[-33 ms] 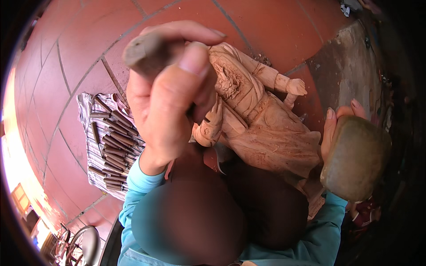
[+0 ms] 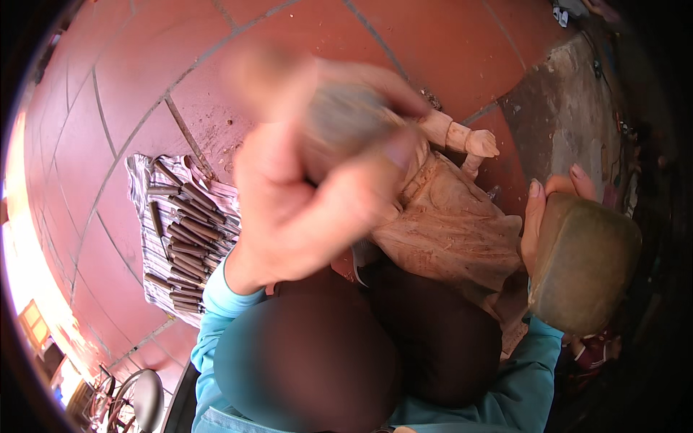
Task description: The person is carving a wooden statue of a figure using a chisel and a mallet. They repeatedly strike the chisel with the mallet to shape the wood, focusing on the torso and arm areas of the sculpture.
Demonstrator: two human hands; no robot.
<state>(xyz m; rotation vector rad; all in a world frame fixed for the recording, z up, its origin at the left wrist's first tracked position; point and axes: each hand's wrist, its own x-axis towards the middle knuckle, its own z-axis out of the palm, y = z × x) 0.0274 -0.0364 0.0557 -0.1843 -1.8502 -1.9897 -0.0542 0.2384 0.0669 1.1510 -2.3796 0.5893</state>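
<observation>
A pale carved wooden figure (image 2: 451, 224) lies across my lap, its arm pointing to the upper right. My left hand (image 2: 303, 209) is raised over the figure's upper part, blurred, and closed around a grey rounded tool handle (image 2: 346, 119). The tool's tip is hidden behind the hand. At the right, my right hand (image 2: 541, 209) grips a thick olive-brown wooden mallet (image 2: 585, 263), held beside the figure's lower end and apart from it. Both forearms wear teal sleeves.
A striped cloth (image 2: 148, 252) on the red tiled floor (image 2: 144, 86) at my left holds several wooden-handled chisels (image 2: 188, 238). A grey stone slab (image 2: 563, 115) lies at the upper right. A bicycle wheel (image 2: 137, 400) shows at the lower left.
My left hand with the grey handle has shifted right and down over the figure and is now motion-blurred. The right hand and mallet have stayed in place.
</observation>
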